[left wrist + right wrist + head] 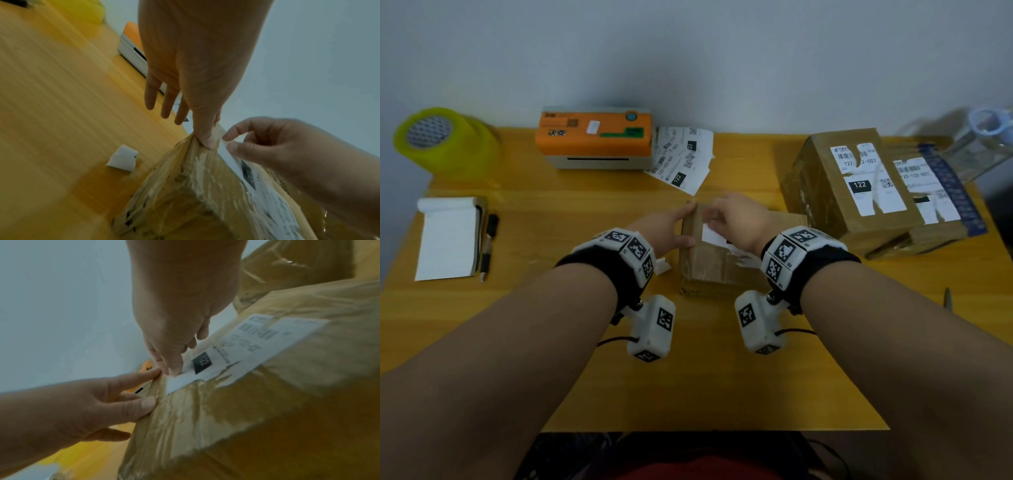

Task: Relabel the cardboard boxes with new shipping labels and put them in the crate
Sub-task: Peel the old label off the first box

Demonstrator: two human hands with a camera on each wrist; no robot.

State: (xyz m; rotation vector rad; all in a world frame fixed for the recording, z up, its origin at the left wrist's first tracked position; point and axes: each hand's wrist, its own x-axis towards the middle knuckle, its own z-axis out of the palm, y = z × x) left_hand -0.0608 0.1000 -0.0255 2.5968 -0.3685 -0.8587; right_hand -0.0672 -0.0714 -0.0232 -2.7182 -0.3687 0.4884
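right hand (176, 344): I see it pinching old label (191, 378) edge
left hand (667, 226): flat, fingers straight, bracing box (709, 263)
risk: I expect label tears, leaving scraps

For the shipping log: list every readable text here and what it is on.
"122": black patch on the label of the big box.
"122", then partly torn, "-G07": same label, under its barcode.
"122": black patch on the loose labels.
"122-122-G07": loose labels, faint.
Printer lettering: too blurred.
Label on the small box: print blurred.
Notepad: no text seen.
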